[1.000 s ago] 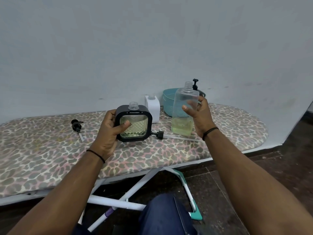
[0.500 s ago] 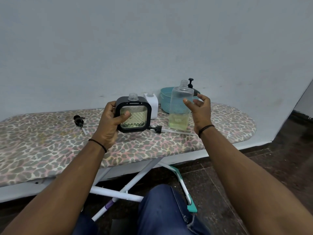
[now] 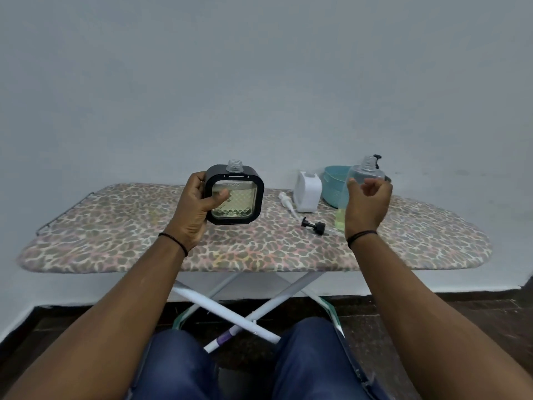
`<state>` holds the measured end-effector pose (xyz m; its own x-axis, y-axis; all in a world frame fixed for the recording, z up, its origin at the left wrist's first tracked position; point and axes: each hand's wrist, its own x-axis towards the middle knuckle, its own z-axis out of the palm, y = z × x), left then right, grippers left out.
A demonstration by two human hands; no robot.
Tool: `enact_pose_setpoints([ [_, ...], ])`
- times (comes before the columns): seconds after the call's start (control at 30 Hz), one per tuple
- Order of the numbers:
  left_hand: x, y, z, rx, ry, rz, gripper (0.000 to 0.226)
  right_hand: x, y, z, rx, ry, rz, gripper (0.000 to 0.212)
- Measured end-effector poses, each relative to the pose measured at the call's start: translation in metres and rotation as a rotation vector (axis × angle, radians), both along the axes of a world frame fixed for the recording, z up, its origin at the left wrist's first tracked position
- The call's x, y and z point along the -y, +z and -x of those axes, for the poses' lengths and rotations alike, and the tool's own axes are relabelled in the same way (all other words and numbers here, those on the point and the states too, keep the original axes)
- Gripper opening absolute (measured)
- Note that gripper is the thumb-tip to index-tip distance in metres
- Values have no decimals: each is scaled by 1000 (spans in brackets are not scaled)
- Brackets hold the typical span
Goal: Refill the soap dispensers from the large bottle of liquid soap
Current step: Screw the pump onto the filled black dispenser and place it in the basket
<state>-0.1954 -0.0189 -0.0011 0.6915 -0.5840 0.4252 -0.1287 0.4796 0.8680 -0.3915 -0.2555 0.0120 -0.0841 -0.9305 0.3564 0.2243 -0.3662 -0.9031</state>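
Above the ironing board (image 3: 115,226), left hand (image 3: 196,209) grasps the uncapped square dispenser (image 3: 235,197), nearly full; right hand (image 3: 367,203) is loosely curled, empty, before the clear bottle (image 3: 364,176); pumps remain off.

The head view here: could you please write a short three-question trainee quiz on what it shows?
1. True or false: the square black-framed dispenser has its pump fitted.
2. Which hand holds that dispenser: A left hand, B right hand?
3. Fill in: the loose black pump lies on the ______.

Key: 1 false, its neck is open; 2 A; 3 ironing board.
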Motion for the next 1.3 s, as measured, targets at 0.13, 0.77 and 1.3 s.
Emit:
enact_pose_setpoints([
  [0.13,-36,2,-23,-10,87,8,41,-31,0,-32,-20,147,46,20],
  [0.77,-91,-49,-124,-96,294,-62,45,-104,-47,-251,-813,665,148,51],
  [1.3,-77,-60,-130,-156,269,-67,43,-92,-31,-268,-724,794,-116,36],
])
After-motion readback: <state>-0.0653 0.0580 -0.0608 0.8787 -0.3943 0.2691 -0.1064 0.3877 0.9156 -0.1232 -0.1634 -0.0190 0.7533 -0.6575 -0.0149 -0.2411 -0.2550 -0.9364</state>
